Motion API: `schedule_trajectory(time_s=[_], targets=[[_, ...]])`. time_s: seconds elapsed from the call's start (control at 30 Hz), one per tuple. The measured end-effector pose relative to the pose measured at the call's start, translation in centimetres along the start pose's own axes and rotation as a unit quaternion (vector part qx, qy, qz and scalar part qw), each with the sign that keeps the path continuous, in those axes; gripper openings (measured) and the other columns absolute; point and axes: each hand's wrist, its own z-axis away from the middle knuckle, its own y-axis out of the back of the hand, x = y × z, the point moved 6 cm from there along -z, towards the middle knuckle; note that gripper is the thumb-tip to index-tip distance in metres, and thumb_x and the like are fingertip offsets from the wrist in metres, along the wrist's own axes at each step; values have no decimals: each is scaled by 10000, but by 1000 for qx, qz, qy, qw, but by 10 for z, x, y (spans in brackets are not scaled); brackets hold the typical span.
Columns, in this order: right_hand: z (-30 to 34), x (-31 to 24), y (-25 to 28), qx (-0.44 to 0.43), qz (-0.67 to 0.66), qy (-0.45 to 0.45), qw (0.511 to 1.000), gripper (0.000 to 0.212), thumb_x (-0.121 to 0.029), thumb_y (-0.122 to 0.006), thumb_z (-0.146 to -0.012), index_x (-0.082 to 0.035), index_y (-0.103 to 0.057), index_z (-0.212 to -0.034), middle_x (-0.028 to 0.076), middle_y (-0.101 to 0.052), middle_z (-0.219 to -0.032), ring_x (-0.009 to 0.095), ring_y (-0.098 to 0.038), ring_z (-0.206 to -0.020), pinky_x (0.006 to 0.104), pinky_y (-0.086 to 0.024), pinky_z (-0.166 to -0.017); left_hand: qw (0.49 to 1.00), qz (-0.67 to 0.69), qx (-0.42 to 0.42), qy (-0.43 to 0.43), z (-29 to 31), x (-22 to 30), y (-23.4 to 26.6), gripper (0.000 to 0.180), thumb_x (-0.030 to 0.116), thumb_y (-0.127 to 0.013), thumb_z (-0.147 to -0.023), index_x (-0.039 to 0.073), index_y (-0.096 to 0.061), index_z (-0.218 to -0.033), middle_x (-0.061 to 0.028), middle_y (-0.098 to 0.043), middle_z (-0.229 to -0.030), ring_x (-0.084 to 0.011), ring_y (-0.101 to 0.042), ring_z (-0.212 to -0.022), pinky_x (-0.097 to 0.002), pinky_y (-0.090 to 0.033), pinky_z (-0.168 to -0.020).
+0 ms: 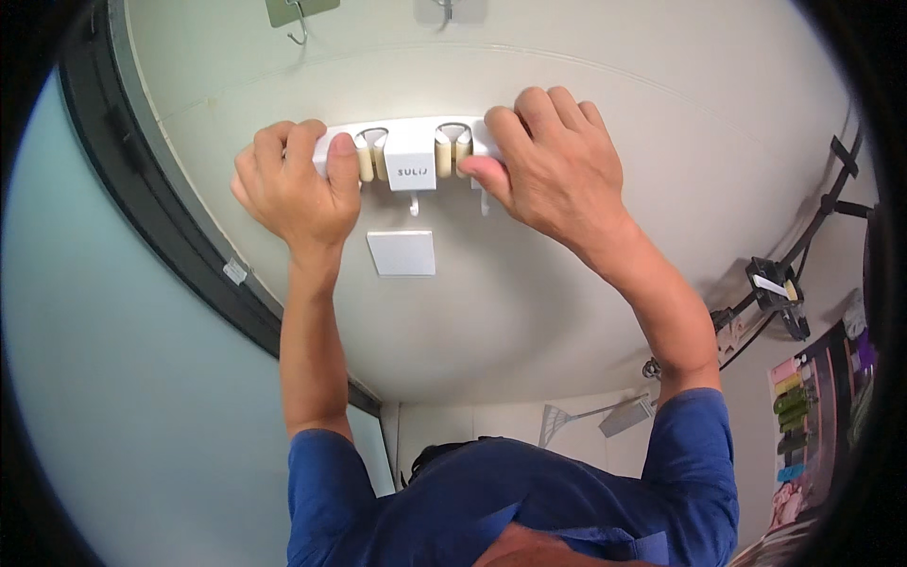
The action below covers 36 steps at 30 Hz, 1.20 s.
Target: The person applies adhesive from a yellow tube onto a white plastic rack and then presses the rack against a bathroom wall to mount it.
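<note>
A white wall-mounted mop holder (411, 151) lies against the pale tiled wall, with cream roller clips and small white hooks along its lower side. Around its left end wraps my left hand (300, 180), the thumb pressed on the front near a clip. My right hand (553, 156) grips the other end, fingers curled over the top edge and thumb beside the right clip. Both ends of the holder are partly hidden by my hands. Just below it is a blank white square plate (402, 253) on the wall.
Two metal hooks, a left one (298, 28) and a right one (447, 11), hang on the wall above. A dark-framed frosted door (123, 312) stands at left. At right are a black pole with a clamp (779, 288), a broom (557, 420) and a dustpan (628, 414).
</note>
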Motion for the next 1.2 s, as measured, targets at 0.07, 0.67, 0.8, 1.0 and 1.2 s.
schedule_trajectory(time_s=[0.07,0.67,0.8,1.0,1.2], targets=[[24,24,14,-4,1,1,1000,377,-479,-700,-827,-125,-571,-801,25,-504,-804,203,-488,-737,344,-361,-607,1000,5,9,-12,2,41,-1,251,345,-595,-899,124,-712,-893,-33,-650,-938,-266,-549,-906,-386,-380,-800],[140,73,150,-23,-78,-35,996,150,-176,-613,-842,-76,-580,-736,78,-564,-764,252,-553,-767,370,-414,-621,998,32,-45,-33,25,244,78,250,266,-525,-958,103,-669,-834,-55,-637,-892,-286,-558,-837,-423,-390,-778],[100,28,260,41,-70,-31,996,165,-169,-612,-840,-66,-570,-717,91,-564,-751,258,-554,-757,379,-412,-620,999,14,3,-32,-22,243,192,233,250,-517,-949,104,-658,-834,-43,-628,-892,-275,-540,-821,-430,-369,-772],[42,-116,375,-28,-65,-111,991,228,-219,-652,-879,-45,-571,-757,94,-568,-772,259,-551,-744,407,-416,-631,995,67,-73,-4,-44,170,366,288,303,-513,-983,110,-666,-834,-43,-630,-889,-283,-541,-828,-425,-372,-791],[-51,-189,276,52,-74,-104,990,244,-268,-658,-869,-69,-608,-736,86,-575,-754,258,-561,-741,385,-410,-618,998,46,-13,28,-56,67,314,270,295,-521,-977,124,-668,-827,-20,-642,-894,-281,-551,-850,-427,-369,-782]])
